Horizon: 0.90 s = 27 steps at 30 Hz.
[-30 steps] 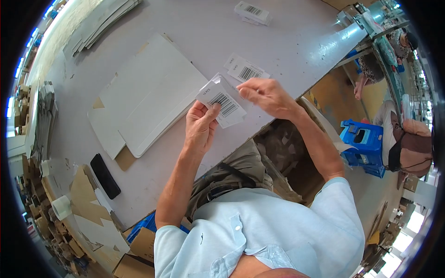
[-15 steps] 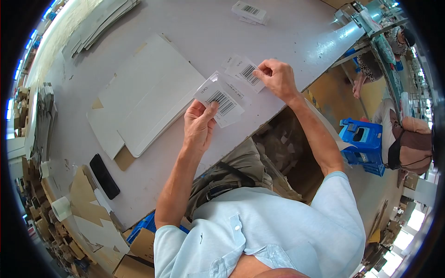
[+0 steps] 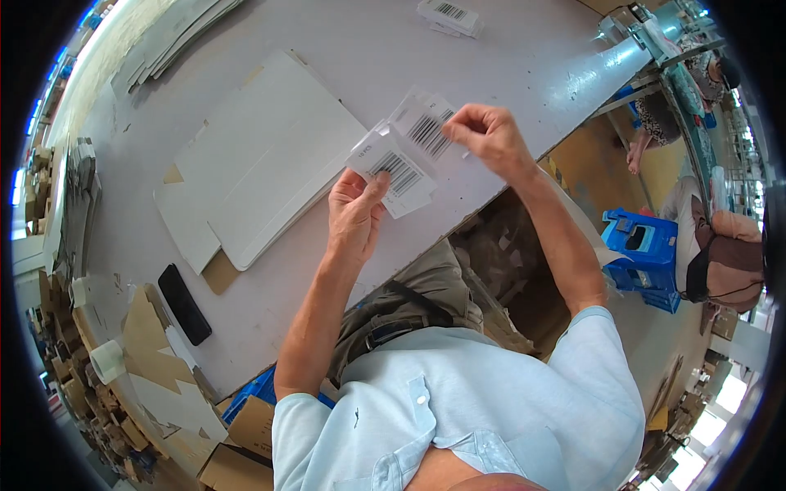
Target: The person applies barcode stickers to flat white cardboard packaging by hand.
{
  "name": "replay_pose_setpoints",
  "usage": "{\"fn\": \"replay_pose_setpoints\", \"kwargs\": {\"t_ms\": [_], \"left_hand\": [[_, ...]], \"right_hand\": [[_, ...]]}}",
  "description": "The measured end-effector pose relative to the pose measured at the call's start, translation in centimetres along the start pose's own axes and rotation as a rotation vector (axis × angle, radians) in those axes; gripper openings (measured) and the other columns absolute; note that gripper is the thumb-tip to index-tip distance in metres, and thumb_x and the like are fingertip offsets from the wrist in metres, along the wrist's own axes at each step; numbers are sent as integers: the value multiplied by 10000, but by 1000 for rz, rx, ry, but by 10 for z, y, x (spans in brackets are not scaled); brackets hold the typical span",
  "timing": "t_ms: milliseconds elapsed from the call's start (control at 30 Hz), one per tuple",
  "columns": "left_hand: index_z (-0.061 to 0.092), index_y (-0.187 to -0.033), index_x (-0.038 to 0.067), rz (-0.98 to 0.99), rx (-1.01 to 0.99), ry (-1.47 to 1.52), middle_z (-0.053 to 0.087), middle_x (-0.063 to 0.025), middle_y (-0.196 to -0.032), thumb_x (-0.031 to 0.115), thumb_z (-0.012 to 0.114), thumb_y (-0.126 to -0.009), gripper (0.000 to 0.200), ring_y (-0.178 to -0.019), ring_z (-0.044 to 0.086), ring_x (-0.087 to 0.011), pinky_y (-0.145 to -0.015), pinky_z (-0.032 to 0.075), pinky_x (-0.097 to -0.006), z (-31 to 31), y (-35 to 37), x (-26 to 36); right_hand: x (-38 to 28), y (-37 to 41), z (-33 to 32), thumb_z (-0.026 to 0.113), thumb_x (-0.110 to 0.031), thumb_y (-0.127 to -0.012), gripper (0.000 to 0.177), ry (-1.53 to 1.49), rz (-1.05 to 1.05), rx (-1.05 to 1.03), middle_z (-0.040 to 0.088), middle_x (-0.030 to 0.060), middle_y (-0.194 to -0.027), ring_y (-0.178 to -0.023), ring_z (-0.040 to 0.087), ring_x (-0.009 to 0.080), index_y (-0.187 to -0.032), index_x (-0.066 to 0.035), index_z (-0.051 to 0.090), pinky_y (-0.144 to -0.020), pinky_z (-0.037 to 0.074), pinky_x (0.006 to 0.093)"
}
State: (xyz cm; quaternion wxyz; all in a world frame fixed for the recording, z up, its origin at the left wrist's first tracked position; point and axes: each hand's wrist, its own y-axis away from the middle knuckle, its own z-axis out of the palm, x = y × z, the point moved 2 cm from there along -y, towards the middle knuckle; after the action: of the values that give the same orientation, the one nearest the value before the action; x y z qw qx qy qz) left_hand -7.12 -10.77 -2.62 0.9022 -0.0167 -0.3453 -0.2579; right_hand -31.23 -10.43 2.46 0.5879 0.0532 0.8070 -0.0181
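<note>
In the middle of the head view, my left hand [image 3: 358, 209] grips a small stack of white barcode labels [image 3: 395, 173], its thumb pressed flat on the top one. The labels have a glossy look, with black bars and small print. My right hand [image 3: 491, 143] is closed in a pinch at the right edge of another barcode label [image 3: 426, 131]. That label lies just beyond the stack and partly overlaps it. Both hands are above the table [image 3: 327, 74], close to its front edge. Whether the right fingertips hold one label or more is hidden.
Flat grey-white cardboard [image 3: 262, 164] lies left of my hands. A black phone [image 3: 184, 304] rests near the table's left front. More barcode labels [image 3: 450, 16] sit at the back. Beyond the right edge stand a blue plastic stool [image 3: 639, 245] and other people.
The label at my right hand has shifted left and now overlaps the stack in my left hand. My right fingers have moved slightly. The left hand keeps its grip.
</note>
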Motion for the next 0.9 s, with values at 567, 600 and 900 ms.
{"fn": "replay_pose_setpoints", "kwargs": {"t_ms": [567,600,900], "left_hand": [[612,-1236,-20,-29,-1,-51,704,-128,-1161,57,673,-973,281,-1044,709,-189,-940,610,-366,-1,1,0],[612,-1236,-20,-28,0,-48,704,-128,-1161,57,673,-973,281,-1044,709,-189,-940,610,-366,-1,1,0],[629,-1208,-20,-15,-16,-25,712,-140,-1145,54,688,-960,266,-1042,716,-208,-930,621,-374,2,1,2]], "right_hand": [[-5,13,19,759,-216,-937,176,63,59,-213,663,-11,-718,-656,542,77,-925,-40,768,-608,455,257],[-1,15,19,769,-220,-929,168,-76,83,-194,665,-19,-702,-628,540,72,-905,-54,767,-580,455,258],[24,-2,-14,775,-233,-920,234,557,-234,288,708,32,-796,-721,586,69,-942,-4,731,-645,497,279]]}}
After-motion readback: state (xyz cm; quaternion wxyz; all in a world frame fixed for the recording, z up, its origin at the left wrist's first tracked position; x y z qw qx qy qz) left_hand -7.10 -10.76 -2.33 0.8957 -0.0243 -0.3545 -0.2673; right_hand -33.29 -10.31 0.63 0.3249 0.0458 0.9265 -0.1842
